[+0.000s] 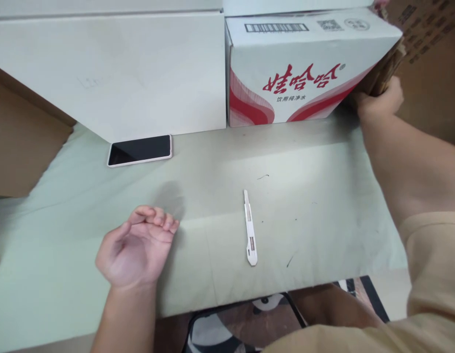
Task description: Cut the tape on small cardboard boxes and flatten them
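Palm up over the pale green cloth, my left hand [141, 247] has its fingers loosely curled and apart from the palm, with nothing in it. A white utility knife [251, 228] lies on the cloth to its right, the narrow tip pointing away from me. My right hand [383, 98] reaches to the far right, closed around the lower end of some folded brown cardboard [385, 71]. That cardboard stands against the side of a white and red carton [304, 83] with Chinese lettering. Part of my right hand's fingers is hidden behind it.
A phone [141, 150] with a dark screen lies before a large white box [113, 73]. Brown cardboard [25, 142] stands at the left, and a big brown box [436, 83] at the right. The table's front edge [227, 306] runs above my lap.
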{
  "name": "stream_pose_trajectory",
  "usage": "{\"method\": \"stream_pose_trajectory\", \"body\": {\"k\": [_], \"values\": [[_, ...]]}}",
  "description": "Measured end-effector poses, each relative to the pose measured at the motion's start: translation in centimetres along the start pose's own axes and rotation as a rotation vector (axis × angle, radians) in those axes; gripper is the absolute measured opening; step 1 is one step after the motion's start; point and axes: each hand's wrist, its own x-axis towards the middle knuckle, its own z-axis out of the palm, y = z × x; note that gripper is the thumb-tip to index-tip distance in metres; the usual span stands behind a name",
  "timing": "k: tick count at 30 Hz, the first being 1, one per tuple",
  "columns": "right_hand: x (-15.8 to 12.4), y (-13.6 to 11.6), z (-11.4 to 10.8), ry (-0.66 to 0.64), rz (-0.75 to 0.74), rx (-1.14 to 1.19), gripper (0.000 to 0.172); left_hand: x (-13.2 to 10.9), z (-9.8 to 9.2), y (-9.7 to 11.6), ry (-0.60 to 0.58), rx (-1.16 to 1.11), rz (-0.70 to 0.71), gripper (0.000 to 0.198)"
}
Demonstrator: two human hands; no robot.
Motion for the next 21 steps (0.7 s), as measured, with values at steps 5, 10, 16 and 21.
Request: {"method": "stream_pose_trajectory", "body": {"k": [5,10,16,21], "values": [[0.6,-1.8,-5.8,-0.028,0.279,-0.053,0.043,-0.2,0.1,0.3,0.016,-0.026,-0.008,0.032],[1.0,-4.6,-8.5,0.040,0.196,0.114,0.040,-0.5,0.1,0.7,0.002,-0.051,-0.019,0.034],[-0.3,-6.2,-7.2,-0.046,0.328,0.168,0.046,-1.2,-1.2,1.7,-0.030,-0.086,0.010,0.029],[-5.1,-6.8,-9.7,-0.094,0.297,0.226,0.027,-1.6,-1.9,2.8,-0.034,-0.142,0.031,0.026]]}}
